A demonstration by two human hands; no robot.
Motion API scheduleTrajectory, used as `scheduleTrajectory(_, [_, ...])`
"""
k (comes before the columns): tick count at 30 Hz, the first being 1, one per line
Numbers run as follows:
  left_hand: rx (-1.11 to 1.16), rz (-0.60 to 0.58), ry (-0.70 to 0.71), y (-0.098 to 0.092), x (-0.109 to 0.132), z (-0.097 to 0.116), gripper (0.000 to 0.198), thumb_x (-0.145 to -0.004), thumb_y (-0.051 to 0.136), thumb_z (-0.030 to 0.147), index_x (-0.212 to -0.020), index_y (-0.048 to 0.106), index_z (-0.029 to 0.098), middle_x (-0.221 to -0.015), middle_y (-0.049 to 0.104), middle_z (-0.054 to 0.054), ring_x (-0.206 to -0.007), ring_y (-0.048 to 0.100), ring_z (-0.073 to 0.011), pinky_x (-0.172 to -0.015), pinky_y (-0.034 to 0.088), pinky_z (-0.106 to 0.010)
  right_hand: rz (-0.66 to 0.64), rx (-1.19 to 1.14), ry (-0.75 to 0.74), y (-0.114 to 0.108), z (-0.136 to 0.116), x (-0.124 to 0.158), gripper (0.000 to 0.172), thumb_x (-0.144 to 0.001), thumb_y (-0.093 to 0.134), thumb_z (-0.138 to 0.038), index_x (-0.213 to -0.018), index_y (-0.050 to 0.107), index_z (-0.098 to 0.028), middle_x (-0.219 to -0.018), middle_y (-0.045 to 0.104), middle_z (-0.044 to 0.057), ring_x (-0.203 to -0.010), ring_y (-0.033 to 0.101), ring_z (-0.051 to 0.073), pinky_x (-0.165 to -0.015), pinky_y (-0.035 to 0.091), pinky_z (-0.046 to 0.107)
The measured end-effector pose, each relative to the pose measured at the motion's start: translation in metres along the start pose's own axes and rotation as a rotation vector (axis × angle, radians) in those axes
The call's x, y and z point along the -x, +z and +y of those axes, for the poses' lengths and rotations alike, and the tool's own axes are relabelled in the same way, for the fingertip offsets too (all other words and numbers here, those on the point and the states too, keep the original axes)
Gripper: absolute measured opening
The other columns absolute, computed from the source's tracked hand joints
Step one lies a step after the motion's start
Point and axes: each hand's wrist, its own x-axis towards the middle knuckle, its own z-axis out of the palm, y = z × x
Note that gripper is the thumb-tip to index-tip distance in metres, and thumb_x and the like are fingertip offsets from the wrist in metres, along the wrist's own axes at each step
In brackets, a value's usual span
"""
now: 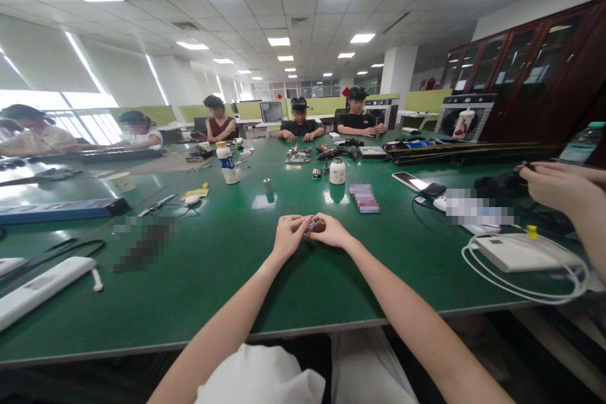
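Over the green table (265, 278), my left hand (288, 235) and my right hand (331, 231) meet fingertip to fingertip. Between them they pinch a small dark red and silvery piece (319, 226); fingers cover much of it, so its kind is unclear. Beyond my hands a small metal cylinder (267, 185) stands upright. A white jar (338, 172) with a dark top stands a little to its right. Nearer to my right hand lies a flat pinkish item (364, 197), blurred out in the picture.
A labelled bottle (228, 163) stands farther back, near a circuit board (298, 155). White power strips (45, 290) lie at left. At right are a phone (409, 182), a white box (523, 252) with a looped cable, and a co-worker's hand (553, 186). Other people sit opposite.
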Motion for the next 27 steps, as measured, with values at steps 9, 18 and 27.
scheduleTrajectory(9, [0.032, 0.021, -0.005, -0.0016, -0.0003, 0.0044, 0.031, -0.095, 0.049, 0.035, -0.096, 0.079, 0.028, -0.102, 0.075, -0.004, -0.109, 0.057, -0.0238, -0.104, 0.043, -0.045, 0.001, 0.012, 0.005, -0.0012, -0.0012, 0.0005, 0.038, -0.065, 0.086, -0.026, -0.093, 0.062, -0.019, -0.091, 0.075, 0.003, -0.086, 0.072, 0.018, -0.084, 0.057, 0.033])
scheduleTrajectory(18, [-0.004, 0.058, 0.010, -0.0032, 0.0019, 0.0077, 0.020, -0.088, 0.065, 0.036, -0.102, 0.077, 0.029, -0.108, 0.074, -0.004, -0.113, 0.057, -0.0246, -0.104, 0.044, -0.045, -0.004, 0.018, -0.012, 0.0015, 0.0026, -0.0013, 0.035, -0.066, 0.085, -0.025, -0.092, 0.061, -0.019, -0.089, 0.074, 0.003, -0.084, 0.072, 0.018, -0.084, 0.057, 0.034])
scheduleTrajectory(27, [-0.094, 0.130, -0.019, -0.0053, -0.0048, 0.0048, 0.020, -0.090, 0.063, 0.037, -0.098, 0.080, 0.029, -0.106, 0.075, -0.004, -0.110, 0.058, -0.0234, -0.105, 0.042, -0.041, -0.008, 0.030, 0.019, 0.0017, 0.0007, -0.0007, 0.038, -0.065, 0.086, -0.028, -0.091, 0.060, -0.020, -0.089, 0.074, 0.003, -0.083, 0.071, 0.017, -0.083, 0.056, 0.033])
